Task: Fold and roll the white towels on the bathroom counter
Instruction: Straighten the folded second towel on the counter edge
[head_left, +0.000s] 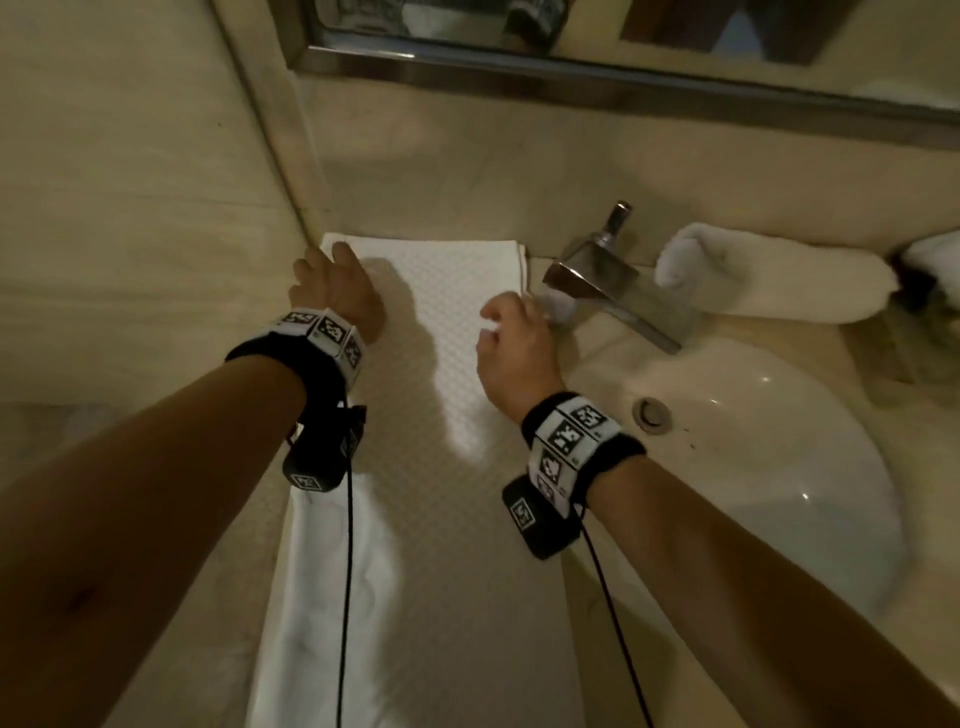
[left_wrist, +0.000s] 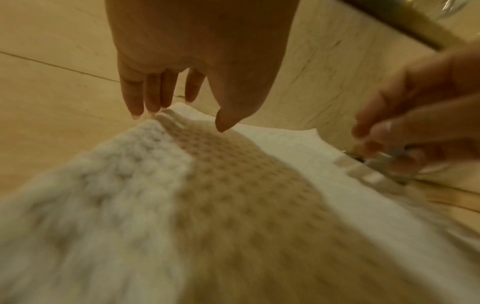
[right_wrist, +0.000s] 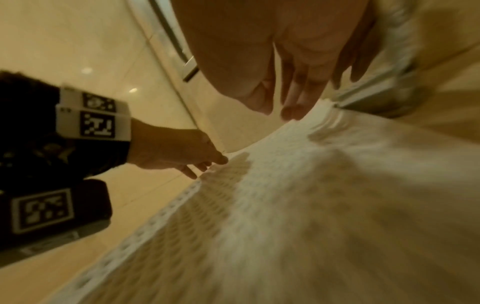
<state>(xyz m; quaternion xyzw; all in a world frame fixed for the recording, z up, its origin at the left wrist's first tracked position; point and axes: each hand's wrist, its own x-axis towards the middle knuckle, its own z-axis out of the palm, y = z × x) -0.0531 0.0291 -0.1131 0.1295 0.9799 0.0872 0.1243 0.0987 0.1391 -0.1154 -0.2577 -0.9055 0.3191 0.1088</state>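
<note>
**Long towel, loose end, faucet close by**

Forearms fill the foreground of the head view, and past them the white towel lies as a long folded strip on the bench, its far end at the wall corner and its near end running out of the bottom of the picture. The left hand rests with straight fingers on the far left corner. The right hand sits at the right edge with fingers curled; whether it pinches cloth cannot be told from here. A faucet stands just beside that hand, with a rolled towel behind the sink. The risk, as I judge it: the near end, out of sight, may drag the folded layers askew, and cloth pushed rightward could snag the faucet or slip into the sink.

Seen from the left wrist, the left fingers hang straight over the corner, barely touching it, so that corner could lift.

Seen from the right wrist, the right fingers point down just above the hem; the blur hides any grip. An uneven start would give a crooked roll.
</note>
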